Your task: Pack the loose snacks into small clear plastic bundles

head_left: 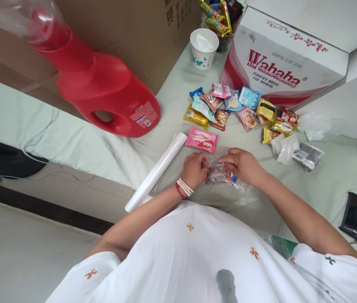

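A small snack packet (218, 174), dark with red and blue at its ends, lies close to my body under crinkled clear plastic film (244, 192). My left hand (194, 170), with beads at the wrist, has its fingers curled at the packet's left end, gripping the film. At the upper right corner my right hand (244, 166) pinches the film between thumb and fingers. A white roll of film (156, 172) rests slantwise left of my left hand. Just beyond the hands lies a pink nabati wafer packet (201, 139).
Many wrapped snacks (220, 103) are heaped ahead, before a Wahaha carton (279, 63). A paper cup (204, 48) stands behind them. The large red bottle (112, 92) is at left, by a brown box (128, 33). A phone (355, 212) with keys lies at right.
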Action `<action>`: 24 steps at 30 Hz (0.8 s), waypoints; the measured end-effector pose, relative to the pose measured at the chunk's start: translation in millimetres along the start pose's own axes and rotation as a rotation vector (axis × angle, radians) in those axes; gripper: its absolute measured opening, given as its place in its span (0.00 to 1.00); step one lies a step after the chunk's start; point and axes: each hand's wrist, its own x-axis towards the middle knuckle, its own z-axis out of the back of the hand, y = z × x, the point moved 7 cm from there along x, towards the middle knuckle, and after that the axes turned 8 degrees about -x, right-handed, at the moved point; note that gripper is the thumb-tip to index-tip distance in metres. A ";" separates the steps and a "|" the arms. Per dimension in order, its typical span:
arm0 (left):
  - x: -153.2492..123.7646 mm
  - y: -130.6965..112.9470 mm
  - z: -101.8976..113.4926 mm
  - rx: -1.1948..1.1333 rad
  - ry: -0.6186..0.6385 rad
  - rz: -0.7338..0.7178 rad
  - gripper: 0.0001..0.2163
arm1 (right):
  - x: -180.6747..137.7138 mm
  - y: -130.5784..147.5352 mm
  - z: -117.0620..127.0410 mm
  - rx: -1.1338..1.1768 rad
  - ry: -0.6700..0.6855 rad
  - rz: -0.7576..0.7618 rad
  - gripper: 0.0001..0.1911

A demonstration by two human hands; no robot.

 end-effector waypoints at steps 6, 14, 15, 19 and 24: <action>-8.5 1.6 3.6 -0.009 -0.026 -0.187 0.07 | -44.1 31.4 -38.1 -0.160 -0.116 0.184 0.18; -66.6 4.9 16.4 0.095 0.319 -0.508 0.11 | -65.2 17.3 -68.2 0.024 -0.161 0.108 0.23; -68.6 8.3 19.7 0.093 0.297 -0.437 0.12 | -65.8 15.8 -70.3 0.032 -0.170 0.102 0.23; -64.3 23.4 32.6 0.174 0.004 -0.039 0.17 | -65.7 12.1 -75.5 0.055 -0.199 0.096 0.24; -61.4 3.2 19.1 0.298 0.102 -0.081 0.05 | -64.6 10.2 -75.8 0.074 -0.205 0.095 0.25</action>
